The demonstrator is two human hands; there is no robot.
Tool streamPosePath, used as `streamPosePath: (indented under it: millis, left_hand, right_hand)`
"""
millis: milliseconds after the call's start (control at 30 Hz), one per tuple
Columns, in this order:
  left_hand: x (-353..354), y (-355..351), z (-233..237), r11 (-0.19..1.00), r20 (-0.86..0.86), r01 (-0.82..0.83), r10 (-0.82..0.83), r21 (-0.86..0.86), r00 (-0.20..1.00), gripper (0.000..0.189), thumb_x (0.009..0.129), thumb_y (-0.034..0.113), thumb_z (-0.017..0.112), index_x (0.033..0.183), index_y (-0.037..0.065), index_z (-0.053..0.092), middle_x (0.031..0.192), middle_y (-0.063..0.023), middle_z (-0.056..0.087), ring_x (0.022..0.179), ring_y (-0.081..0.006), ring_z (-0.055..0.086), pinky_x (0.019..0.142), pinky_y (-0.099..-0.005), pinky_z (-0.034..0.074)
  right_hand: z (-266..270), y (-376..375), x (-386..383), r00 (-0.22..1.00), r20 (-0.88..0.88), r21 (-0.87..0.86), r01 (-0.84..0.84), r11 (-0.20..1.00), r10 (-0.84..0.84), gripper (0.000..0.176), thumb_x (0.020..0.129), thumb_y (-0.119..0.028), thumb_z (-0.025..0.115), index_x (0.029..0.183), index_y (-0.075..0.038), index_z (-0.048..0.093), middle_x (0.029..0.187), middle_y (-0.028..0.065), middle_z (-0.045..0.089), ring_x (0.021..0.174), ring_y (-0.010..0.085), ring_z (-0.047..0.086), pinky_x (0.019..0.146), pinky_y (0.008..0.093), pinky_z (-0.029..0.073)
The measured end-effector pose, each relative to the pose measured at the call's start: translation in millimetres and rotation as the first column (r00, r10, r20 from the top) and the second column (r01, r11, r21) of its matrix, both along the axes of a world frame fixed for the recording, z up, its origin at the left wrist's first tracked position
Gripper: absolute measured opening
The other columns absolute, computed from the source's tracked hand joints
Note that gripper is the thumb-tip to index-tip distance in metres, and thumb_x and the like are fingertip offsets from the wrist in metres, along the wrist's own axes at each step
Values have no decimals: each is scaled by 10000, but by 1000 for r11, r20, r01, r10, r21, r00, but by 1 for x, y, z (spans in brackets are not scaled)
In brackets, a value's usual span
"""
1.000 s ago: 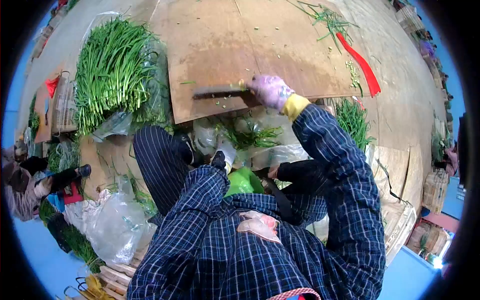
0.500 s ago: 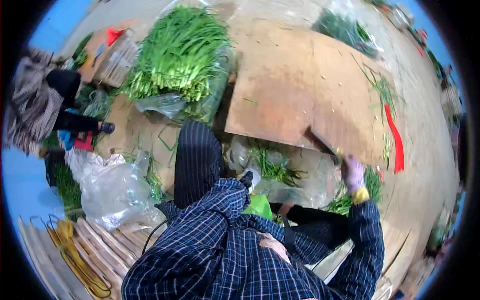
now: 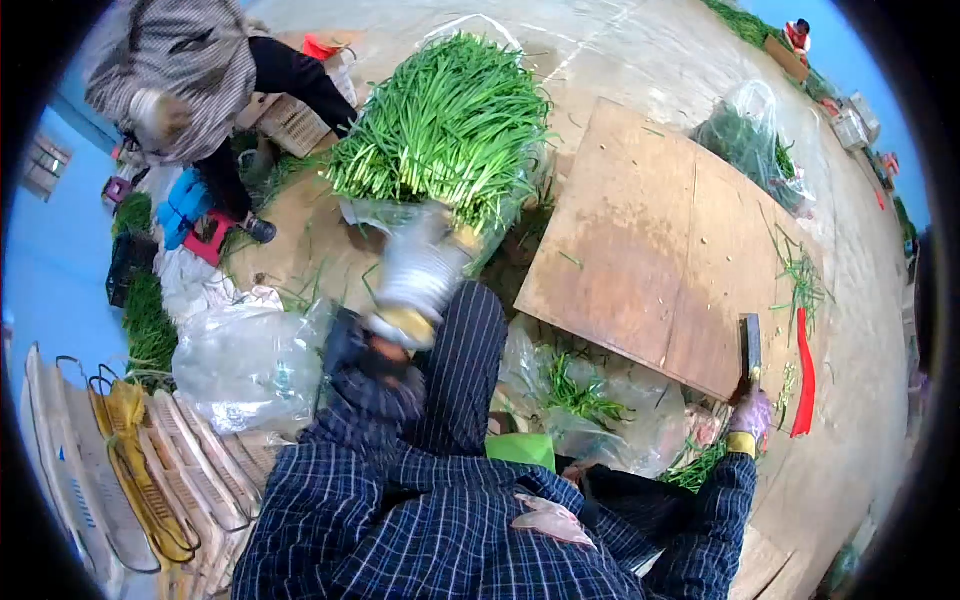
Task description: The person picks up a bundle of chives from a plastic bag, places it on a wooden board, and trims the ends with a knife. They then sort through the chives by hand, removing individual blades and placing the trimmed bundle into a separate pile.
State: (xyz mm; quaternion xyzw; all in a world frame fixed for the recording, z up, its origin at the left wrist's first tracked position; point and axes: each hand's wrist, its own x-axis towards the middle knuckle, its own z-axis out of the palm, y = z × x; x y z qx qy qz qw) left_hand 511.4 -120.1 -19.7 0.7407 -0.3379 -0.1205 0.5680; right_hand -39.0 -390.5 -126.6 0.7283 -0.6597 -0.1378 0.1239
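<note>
My left hand (image 3: pixel 418 265), in a pale glove with a yellowish cuff, is at the near edge of a big pile of garlic chives (image 3: pixel 450 120). Motion smears its fingers, so their grip cannot be made out. The chives lie with their pale stems toward me, on clear plastic. On the right, my right hand (image 3: pixel 750 415), in a light purple glove, is closed around the handle of a knife (image 3: pixel 751 345). The dark, broad blade points away from me, over the near right part of a wooden board (image 3: pixel 650 250).
A red strip (image 3: pixel 803 375) lies at the board's right edge beside loose green scraps. Clear plastic bags (image 3: pixel 245 365) and stacked crates (image 3: pixel 150 480) are at left. Another person (image 3: pixel 180 80) bends over at upper left. A bagged bundle of greens (image 3: pixel 755 145) sits beyond the board.
My left hand has risen from beside my knee to the chive pile. My right hand has turned the knife to point away from me. The view has shifted, showing more of the other person.
</note>
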Motion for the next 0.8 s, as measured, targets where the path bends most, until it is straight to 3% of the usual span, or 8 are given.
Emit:
streamPosePath:
  millis: [133, 167, 233, 267, 300, 467, 600, 800]
  left_hand:
    - [121, -7, 3, 801, 272, -446, 361, 401, 892, 592, 783, 487, 592, 1090, -17, 551, 1020, -239, 611, 975, -386, 577, 853, -407, 441]
    - [142, -17, -3, 796, 236, -391, 314, 462, 919, 638, 772, 511, 593, 1112, -28, 541, 1038, -253, 599, 996, -390, 566, 863, -410, 435]
    - [156, -31, -9, 796, 148, -301, 263, 524, 953, 762, 756, 559, 590, 1181, -65, 487, 1143, -276, 535, 1093, -389, 506, 916, -396, 402]
    - [154, -40, -7, 809, 102, -269, 254, 523, 962, 840, 751, 584, 588, 1229, -91, 443, 1230, -286, 483, 1168, -384, 456, 959, -380, 376]
    - [165, -51, -27, 796, 121, -279, 254, 538, 960, 949, 698, 623, 623, 1255, -111, 395, 1266, -294, 444, 1209, -389, 412, 987, -375, 356]
    - [150, -68, -14, 677, 12, -222, 300, 701, 954, 927, 714, 402, 692, 1388, -5, 202, 1300, -278, 417, 1159, -378, 475, 983, -375, 383]
    - [124, -71, 2, 676, 134, -204, 155, 708, 979, 815, 673, 265, 665, 1346, -5, 292, 1074, -264, 579, 1005, -374, 573, 835, -415, 477]
    - [73, -98, -27, 730, 413, -281, -2, 623, 911, 614, 749, 219, 593, 1258, -62, 393, 982, -217, 569, 853, -359, 609, 718, -426, 509]
  right_hand:
    - [54, 19, 118, 819, 382, -209, -375, 903, 428, 590, 754, -205, 666, 1275, -61, 432, 1162, 158, 548, 1041, 294, 544, 879, 375, 448]
    - [42, 12, 166, 563, 777, -96, -333, 938, 279, 588, 765, -213, 676, 1282, -74, 433, 1161, 161, 552, 1038, 263, 554, 871, 357, 454]
    - [72, 49, 296, 148, 980, 188, -442, 877, -136, 600, 783, -287, 689, 1289, -94, 432, 1135, 124, 562, 956, 196, 561, 798, 320, 476]
    - [102, 66, 356, 335, 930, 309, -491, 814, -151, 615, 787, -310, 688, 1294, -85, 423, 1135, 133, 559, 967, 212, 554, 795, 316, 465]
    - [79, 72, 403, 96, 925, 352, -578, 736, -367, 640, 799, -330, 677, 1304, -56, 393, 1122, 159, 557, 977, 223, 545, 801, 318, 451]
    - [16, 73, 564, 35, 808, 528, -486, 696, -589, 1138, 672, -623, 658, 1410, 26, 83, 1405, 250, 273, 1297, 328, 300, 1032, 365, 296]
    - [24, 85, 592, 247, 836, 548, -393, 738, -489, 1011, 757, -690, 490, 1397, 27, 178, 1420, 207, 278, 1305, 332, 285, 1052, 402, 241]
    - [21, 72, 565, 166, 852, 459, -696, 552, -497, 1120, 676, -652, 635, 1443, -101, 32, 1422, 203, 267, 1266, 342, 332, 1003, 446, 300]
